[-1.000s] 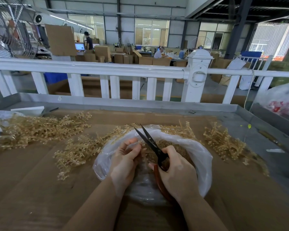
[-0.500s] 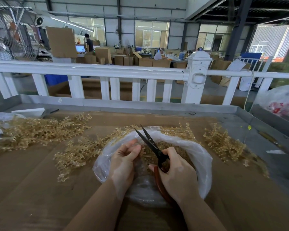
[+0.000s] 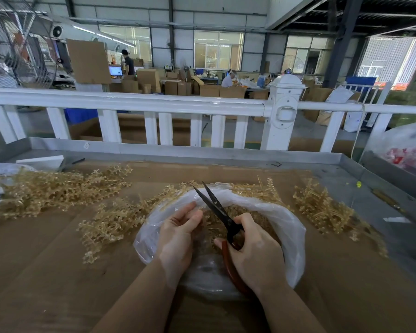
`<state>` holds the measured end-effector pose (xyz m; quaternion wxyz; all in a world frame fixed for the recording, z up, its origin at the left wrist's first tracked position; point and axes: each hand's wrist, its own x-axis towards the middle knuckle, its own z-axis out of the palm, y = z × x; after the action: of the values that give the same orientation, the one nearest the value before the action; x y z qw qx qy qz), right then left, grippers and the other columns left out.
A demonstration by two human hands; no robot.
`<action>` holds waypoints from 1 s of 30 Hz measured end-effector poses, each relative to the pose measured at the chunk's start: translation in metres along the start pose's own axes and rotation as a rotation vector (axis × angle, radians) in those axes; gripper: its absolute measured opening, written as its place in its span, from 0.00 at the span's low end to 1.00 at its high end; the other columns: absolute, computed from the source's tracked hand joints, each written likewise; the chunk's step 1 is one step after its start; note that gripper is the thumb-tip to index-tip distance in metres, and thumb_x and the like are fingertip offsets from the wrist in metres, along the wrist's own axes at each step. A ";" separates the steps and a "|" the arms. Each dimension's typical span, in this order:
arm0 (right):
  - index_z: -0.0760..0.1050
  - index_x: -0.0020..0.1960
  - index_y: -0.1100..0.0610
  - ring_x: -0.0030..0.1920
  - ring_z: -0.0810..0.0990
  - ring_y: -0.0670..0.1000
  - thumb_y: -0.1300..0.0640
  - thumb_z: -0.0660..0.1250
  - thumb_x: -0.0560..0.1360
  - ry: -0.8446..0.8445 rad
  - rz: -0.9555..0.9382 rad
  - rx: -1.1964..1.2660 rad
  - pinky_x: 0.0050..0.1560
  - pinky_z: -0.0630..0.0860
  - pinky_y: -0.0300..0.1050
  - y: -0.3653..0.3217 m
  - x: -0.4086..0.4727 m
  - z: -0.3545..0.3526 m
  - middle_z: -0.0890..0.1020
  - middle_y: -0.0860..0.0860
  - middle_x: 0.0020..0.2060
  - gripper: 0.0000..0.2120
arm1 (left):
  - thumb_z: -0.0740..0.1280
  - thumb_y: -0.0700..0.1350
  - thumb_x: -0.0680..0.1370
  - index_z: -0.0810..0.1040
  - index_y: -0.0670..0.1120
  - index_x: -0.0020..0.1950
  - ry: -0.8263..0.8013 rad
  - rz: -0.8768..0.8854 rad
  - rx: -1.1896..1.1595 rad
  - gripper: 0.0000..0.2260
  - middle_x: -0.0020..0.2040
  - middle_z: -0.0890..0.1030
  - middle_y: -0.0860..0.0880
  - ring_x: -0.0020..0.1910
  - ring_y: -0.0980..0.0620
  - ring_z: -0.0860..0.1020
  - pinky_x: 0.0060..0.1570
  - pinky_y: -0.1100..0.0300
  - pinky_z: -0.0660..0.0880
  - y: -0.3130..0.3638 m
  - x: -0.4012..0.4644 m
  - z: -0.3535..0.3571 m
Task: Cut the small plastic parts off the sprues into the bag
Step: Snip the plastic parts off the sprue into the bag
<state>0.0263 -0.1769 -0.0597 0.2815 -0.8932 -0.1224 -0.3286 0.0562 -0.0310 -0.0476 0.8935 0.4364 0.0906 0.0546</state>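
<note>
While both hands work over the open bag, these lines hold:

Right hand: the right hand (image 3: 255, 255) curls round the red handles of the scissors (image 3: 220, 212), whose dark blades stand parted and point toward 11 o'clock.
Left hand: the left hand (image 3: 178, 236) has its fingers bent inward at the bag's 9 o'clock side, thumb near the blades; it seems to pinch a sprue, but the piece is too small to tell for sure.
Bag: the clear plastic bag (image 3: 291, 227) lies open on the cardboard (image 3: 46, 272), with a heap of cut parts (image 3: 257, 216) inside.
Sprues: uncut sprues (image 3: 113, 222) lie at 9 o'clock of the bag, touching its edge; more (image 3: 320, 205) at 2 o'clock, another pile (image 3: 58, 188) farther off at 10 o'clock.
Handling: I judge the sprues light, springy and apt to tangle; hold one by its bare stem, close to the cut, so the parts drop into the bag.
Beyond: a white railing (image 3: 154, 102) at 12 o'clock.
</note>
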 end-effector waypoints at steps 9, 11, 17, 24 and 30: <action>0.72 0.50 0.50 0.42 0.80 0.46 0.40 0.72 0.68 -0.042 0.015 -0.005 0.40 0.78 0.42 0.004 -0.001 0.001 0.81 0.45 0.40 0.19 | 0.62 0.27 0.75 0.77 0.36 0.47 0.002 0.014 -0.059 0.07 0.39 0.79 0.42 0.32 0.54 0.81 0.34 0.65 0.79 -0.002 0.001 0.002; 0.72 0.50 0.50 0.42 0.80 0.45 0.38 0.70 0.68 -0.051 0.007 -0.001 0.40 0.78 0.41 0.004 0.000 0.001 0.81 0.44 0.40 0.19 | 0.63 0.27 0.75 0.77 0.36 0.46 0.036 0.029 -0.063 0.07 0.37 0.79 0.43 0.31 0.54 0.81 0.33 0.65 0.79 -0.002 0.001 0.003; 0.71 0.50 0.49 0.42 0.78 0.43 0.36 0.68 0.67 -0.101 -0.032 0.006 0.40 0.75 0.36 0.003 -0.001 -0.001 0.79 0.42 0.40 0.20 | 0.61 0.27 0.76 0.75 0.41 0.42 0.105 0.067 -0.187 0.10 0.30 0.78 0.47 0.29 0.56 0.80 0.34 0.65 0.80 0.003 0.001 0.004; 0.68 0.53 0.47 0.47 0.75 0.44 0.33 0.62 0.68 -0.218 -0.062 -0.004 0.47 0.75 0.40 0.001 0.000 -0.003 0.77 0.42 0.44 0.22 | 0.60 0.28 0.78 0.74 0.43 0.44 0.132 0.049 -0.255 0.11 0.39 0.76 0.45 0.38 0.51 0.78 0.32 0.64 0.80 0.006 0.001 0.002; 0.67 0.52 0.47 0.48 0.75 0.44 0.35 0.64 0.68 -0.247 -0.057 -0.013 0.46 0.72 0.36 0.001 0.000 -0.003 0.77 0.41 0.45 0.20 | 0.59 0.30 0.78 0.76 0.43 0.46 0.031 0.046 -0.189 0.11 0.40 0.77 0.45 0.34 0.54 0.80 0.33 0.66 0.79 0.005 0.001 -0.004</action>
<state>0.0254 -0.1795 -0.0578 0.2489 -0.9249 -0.1792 -0.2247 0.0564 -0.0249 -0.0462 0.9277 0.3513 0.0887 0.0903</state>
